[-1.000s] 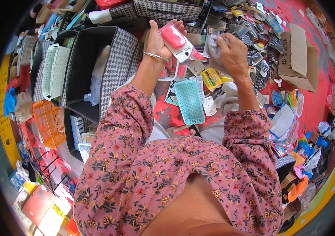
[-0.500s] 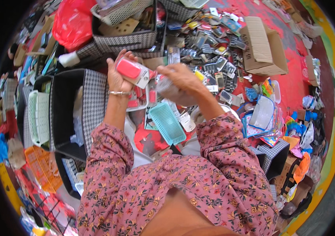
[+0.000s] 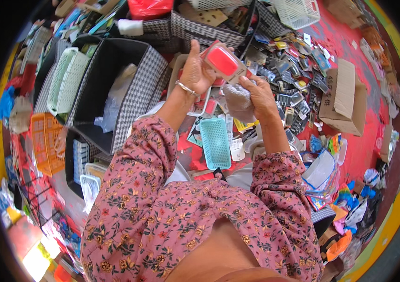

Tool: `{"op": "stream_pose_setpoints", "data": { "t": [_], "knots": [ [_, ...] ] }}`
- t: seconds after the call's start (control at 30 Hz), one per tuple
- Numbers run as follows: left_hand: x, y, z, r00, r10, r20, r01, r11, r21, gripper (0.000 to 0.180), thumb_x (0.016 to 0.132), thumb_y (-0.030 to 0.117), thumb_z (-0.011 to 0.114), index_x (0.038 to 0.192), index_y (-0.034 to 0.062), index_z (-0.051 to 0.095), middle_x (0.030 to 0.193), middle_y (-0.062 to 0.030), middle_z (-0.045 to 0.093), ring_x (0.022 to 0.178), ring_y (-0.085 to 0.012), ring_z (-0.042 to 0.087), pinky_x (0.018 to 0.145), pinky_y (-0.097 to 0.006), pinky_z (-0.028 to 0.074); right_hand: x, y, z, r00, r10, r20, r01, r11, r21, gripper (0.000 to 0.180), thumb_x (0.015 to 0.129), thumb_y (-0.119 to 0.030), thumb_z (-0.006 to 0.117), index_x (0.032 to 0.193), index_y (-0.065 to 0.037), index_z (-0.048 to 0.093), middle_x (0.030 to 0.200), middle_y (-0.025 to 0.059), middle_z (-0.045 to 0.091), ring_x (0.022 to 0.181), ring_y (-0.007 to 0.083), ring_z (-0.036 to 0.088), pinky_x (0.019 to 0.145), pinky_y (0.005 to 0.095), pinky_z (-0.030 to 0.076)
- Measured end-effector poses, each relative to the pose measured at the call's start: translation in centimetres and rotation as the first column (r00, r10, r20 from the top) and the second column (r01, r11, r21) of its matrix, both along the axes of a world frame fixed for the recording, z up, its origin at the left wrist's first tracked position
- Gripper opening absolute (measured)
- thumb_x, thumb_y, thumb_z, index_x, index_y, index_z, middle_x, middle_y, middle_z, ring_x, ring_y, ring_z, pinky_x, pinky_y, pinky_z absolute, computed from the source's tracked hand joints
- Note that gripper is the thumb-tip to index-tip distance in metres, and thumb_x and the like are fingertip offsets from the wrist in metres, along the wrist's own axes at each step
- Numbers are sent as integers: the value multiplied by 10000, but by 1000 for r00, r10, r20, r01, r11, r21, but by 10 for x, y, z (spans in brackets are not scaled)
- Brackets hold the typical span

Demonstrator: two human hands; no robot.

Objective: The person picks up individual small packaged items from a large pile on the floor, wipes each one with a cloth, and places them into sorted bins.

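My left hand (image 3: pixel 199 73) is raised in front of me, with a bracelet at the wrist. It holds a flat card package with a rounded red item (image 3: pixel 224 61) on its face; the fingers are mostly hidden behind the card. My right hand (image 3: pixel 262 97) is closed round a bunched grey cloth (image 3: pixel 239 101). Its thumb and fingertips meet the card's lower right corner. Below the hands stands a turquoise slotted basket (image 3: pixel 216 143). Beside it lies a white tag-shaped card (image 3: pixel 237 149). More red packages (image 3: pixel 210 106) lie in and around a pale tray (image 3: pixel 201 107), partly covered by my left hand.
A big black-lined fabric box (image 3: pixel 108 89) and a mint basket (image 3: pixel 66 82) stand at left, above an orange basket (image 3: pixel 47 145). Many small packaged goods (image 3: pixel 298 84) cover the red floor at right, near an open cardboard box (image 3: pixel 343 105). Another checked box (image 3: pixel 209 33) is ahead.
The whole view has turned, so the surroundings sit further right. My right hand has come up against the package's lower corner, still with the grey cloth. The package stays in my left hand.
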State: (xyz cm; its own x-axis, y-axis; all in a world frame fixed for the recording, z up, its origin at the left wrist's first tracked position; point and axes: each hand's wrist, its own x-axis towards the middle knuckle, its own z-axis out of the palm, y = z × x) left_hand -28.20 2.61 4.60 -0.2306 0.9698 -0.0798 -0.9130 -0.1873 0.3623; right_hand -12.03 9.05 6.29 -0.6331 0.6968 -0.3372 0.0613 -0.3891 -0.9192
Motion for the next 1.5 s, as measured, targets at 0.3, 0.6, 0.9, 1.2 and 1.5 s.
{"op": "stream_pose_setpoints", "data": {
  "t": [0.3, 0.6, 0.9, 1.2, 1.5],
  "knots": [
    [-15, -1, -23, 938, 106, -329, -204, 939, -279, 244, 849, 187, 443, 971, 6, 552, 959, -98, 591, 883, -184, 556, 783, -341, 439, 3, 20, -2, 983, -139, 116, 131, 989, 75, 207, 800, -176, 563, 925, -12, 586, 746, 44, 604, 616, 105, 558, 546, 238, 455],
    [-68, -19, -35, 910, 366, -197, -416, 802, -428, 121, 718, 143, 615, 820, 95, 572, 814, -4, 578, 758, -136, 528, 790, -327, 371, -3, 60, -74, 820, -54, 570, -271, 841, 469, 254, 769, -216, 573, 894, -1, 621, 727, 99, 619, 628, 146, 564, 583, 274, 438],
    [-76, -27, -32, 925, 364, -112, -374, 814, -443, 58, 724, 118, 582, 765, 81, 565, 762, -13, 573, 750, -128, 529, 703, -310, 424, -48, 31, -198, 769, 239, 592, -381, 916, 127, 213, 790, -201, 568, 858, -2, 602, 716, 65, 594, 585, 134, 543, 517, 281, 438],
    [-66, -46, -8, 862, 480, -162, -495, 732, -468, 132, 760, 21, 525, 869, -53, 520, 870, -130, 535, 797, -202, 522, 757, -312, 455, -125, 53, -286, 444, 207, 872, -891, 200, 407, 252, 807, -252, 470, 872, -61, 622, 815, 104, 622, 719, 241, 593, 638, 335, 465],
    [-52, -29, -8, 911, 384, -152, -410, 794, -449, 145, 762, 10, 510, 892, -54, 512, 876, -138, 539, 820, -204, 521, 749, -301, 458, -111, 59, -347, 557, -7, 831, -680, 571, 461, 263, 721, -221, 490, 873, -44, 611, 869, 210, 592, 854, 339, 569, 726, 390, 464]
  ]
}}
